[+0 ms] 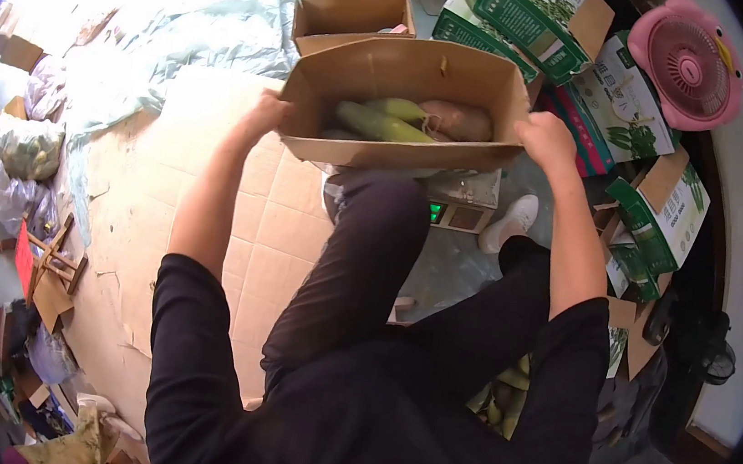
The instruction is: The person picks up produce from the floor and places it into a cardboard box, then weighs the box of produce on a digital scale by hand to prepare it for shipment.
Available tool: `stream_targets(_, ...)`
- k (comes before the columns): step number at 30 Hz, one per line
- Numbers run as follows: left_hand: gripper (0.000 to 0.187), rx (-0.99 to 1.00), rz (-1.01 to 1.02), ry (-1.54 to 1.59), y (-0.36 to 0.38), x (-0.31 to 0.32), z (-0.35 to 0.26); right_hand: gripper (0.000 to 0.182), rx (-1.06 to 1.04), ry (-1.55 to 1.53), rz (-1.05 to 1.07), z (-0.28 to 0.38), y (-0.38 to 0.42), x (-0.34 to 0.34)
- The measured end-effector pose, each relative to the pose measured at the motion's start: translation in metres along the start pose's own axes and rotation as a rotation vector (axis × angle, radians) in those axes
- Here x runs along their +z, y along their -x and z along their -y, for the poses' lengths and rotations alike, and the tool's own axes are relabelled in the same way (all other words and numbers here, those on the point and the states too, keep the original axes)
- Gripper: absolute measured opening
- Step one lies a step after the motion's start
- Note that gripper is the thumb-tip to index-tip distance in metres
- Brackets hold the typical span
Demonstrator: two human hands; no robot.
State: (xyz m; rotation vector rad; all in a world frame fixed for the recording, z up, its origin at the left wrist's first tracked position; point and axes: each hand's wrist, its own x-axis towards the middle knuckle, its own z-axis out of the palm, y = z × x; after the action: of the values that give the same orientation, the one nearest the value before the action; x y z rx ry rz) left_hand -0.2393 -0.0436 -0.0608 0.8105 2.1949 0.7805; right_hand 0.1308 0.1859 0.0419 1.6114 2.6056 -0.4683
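Observation:
An open cardboard box (398, 159) is held up in front of my knees. My left hand (268, 112) is closed on its left end, and my right hand (545, 140) is closed on its right end. Inside lie long green ears of corn (382, 124) and a pinkish rounded item (459, 121) whose kind I cannot make out. Right below the box stands a scale (472, 198) with a green lit display, partly hidden by the box and my leg.
A smaller open box (355, 15) stands behind. Green-and-white printed cartons (542, 22) are piled at the back right, beside a pink fan (686, 64). Flattened cardboard (203, 185) covers the floor at left. Filled plastic bags (23, 151) and a small wooden stool (52, 264) are farther left.

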Motion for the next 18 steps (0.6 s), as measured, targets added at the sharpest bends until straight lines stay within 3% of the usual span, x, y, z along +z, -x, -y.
stream_targets(5,0.038,-0.006,-0.231,-0.294,0.058,-0.071,0.071,0.031,-0.215,0.060,0.017,0.092,-0.001,0.027)
stream_targets(9,0.045,-0.182,-0.282,-0.233,0.131,-0.104,0.137,0.027,-0.303,0.105,0.153,0.171,0.014,0.061)
stream_targets(14,0.045,-0.340,-0.424,-0.126,0.230,-0.112,0.242,0.026,-0.521,0.250,0.359,0.256,0.049,0.108)
stream_targets(16,0.046,-0.548,-0.365,-0.146,0.272,-0.108,0.262,0.027,-0.643,0.307,0.428,0.278,0.057,0.139)
stream_targets(18,0.042,-0.580,-0.488,-0.082,0.309,-0.088,0.297,0.031,-0.696,0.368,0.500,0.292,0.071,0.155)
